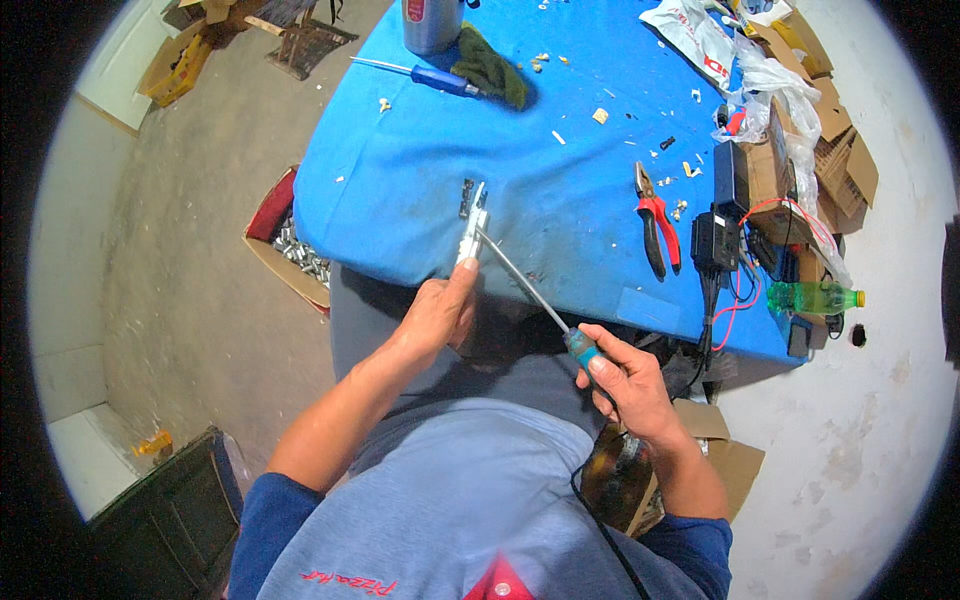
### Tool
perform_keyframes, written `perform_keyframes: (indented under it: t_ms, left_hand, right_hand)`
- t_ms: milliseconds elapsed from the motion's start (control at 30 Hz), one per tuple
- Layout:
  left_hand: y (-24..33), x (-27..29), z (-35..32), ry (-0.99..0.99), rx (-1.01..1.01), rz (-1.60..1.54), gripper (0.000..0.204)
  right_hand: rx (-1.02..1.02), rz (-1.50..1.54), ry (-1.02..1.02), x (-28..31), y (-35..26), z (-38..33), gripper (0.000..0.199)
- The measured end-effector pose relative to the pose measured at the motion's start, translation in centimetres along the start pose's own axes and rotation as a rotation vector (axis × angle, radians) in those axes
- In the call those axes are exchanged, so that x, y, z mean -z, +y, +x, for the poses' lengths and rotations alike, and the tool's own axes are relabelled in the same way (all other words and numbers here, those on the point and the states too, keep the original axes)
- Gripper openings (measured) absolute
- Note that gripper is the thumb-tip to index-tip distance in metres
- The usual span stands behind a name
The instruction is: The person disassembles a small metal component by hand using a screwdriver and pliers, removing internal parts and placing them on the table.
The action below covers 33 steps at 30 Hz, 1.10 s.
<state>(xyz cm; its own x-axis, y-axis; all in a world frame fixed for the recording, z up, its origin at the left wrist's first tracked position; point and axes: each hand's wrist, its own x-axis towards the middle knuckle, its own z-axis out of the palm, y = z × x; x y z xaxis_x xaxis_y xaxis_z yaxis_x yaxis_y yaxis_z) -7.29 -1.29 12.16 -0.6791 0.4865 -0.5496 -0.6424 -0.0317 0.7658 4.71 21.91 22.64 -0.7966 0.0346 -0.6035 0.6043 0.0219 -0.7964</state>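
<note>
My left hand (443, 308) grips the near end of a narrow white-and-silver part (471, 236) at the front edge of the blue-covered table. What exactly this part is, I cannot make out. In my right hand (628, 382) is a screwdriver (535, 291) with a teal handle, its fingers wrapped round the grip. The long shaft slants up and left, and its tip meets the side of the white part. Just beside the far end of that part lies a small black piece (466, 198) on the cloth.
Red-handled pliers (656, 220) lie to the right. Farther off are a blue screwdriver (440, 80), a dark cloth (490, 68) and a grey canister (432, 25). Black adapters with cables (714, 240), a green bottle (812, 297) and cardboard (845, 165) crowd the right edge. A box of metal pieces (293, 250) stands left.
</note>
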Motion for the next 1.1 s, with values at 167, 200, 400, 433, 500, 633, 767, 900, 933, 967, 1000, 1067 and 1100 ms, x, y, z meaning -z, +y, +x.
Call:
perform_keyframes:
  t_ms: [167, 200, 400, 433, 500, 633, 767, 900, 933, 967, 1000, 1067, 1100]
  left_hand:
    - [0.0, -0.1, -0.1, -0.019, 0.005, -0.028, 0.069]
    - [0.1, -0.2, -0.1, -0.002, -0.002, -0.016, 0.070]
    - [0.4, -0.6, -0.1, 0.040, -0.031, 0.010, 0.070]
    - [0.7, -0.4, -0.2, 0.033, -0.003, 0.003, 0.070]
    - [0.9, -0.2, -0.2, 0.021, 0.025, -0.010, 0.069]
    - [0.9, -0.3, 0.0, 0.040, 0.009, -0.012, 0.067]
    - [1.6, -0.7, 0.1, 0.025, 0.072, -0.101, 0.065]
    - [1.4, -0.3, 0.3, -0.018, 0.073, -0.157, 0.064]
    - [1.4, -0.3, 0.3, -0.014, 0.074, -0.169, 0.064]
    - [1.5, -0.4, 0.3, -0.011, 0.074, -0.180, 0.064]
    - [1.5, -0.5, 0.3, -0.016, 0.073, -0.180, 0.064]
    - [1.7, -0.6, 0.3, -0.027, 0.070, -0.178, 0.064]
    - [1.6, -0.7, 0.2, -0.009, 0.063, -0.162, 0.064]
  right_hand:
    - [0.028, -0.050, -0.007, 0.2, 0.1, 0.5, 0.047]
    - [0.034, -0.063, -0.009, 0.2, 0.0, 0.6, 0.047]
    - [0.522, -0.540, 0.135, 0.1, 1.2, 1.7, 0.042]
    - [0.628, -0.651, 0.178, 0.0, 1.2, 2.0, 0.041]
    - [0.681, -0.800, 0.237, 0.0, -0.1, 1.7, 0.039]
    - [0.661, -1.151, 0.305, -0.4, -1.2, 1.0, 0.042]
    - [0.862, -1.513, 0.366, 0.7, -1.4, 1.5, 0.047]
    - [0.962, -1.686, 0.363, 1.3, -2.2, 1.7, 0.049]
    - [0.948, -1.685, 0.366, 1.1, -2.3, 1.5, 0.050]
    - [0.935, -1.685, 0.368, 0.8, -2.5, 1.3, 0.051]
    - [0.922, -1.680, 0.371, 0.6, -2.6, 1.1, 0.051]
    - [0.873, -1.631, 0.351, 0.3, -3.1, 0.8, 0.046]
    - [0.854, -1.609, 0.341, 0.3, -3.2, 0.7, 0.044]
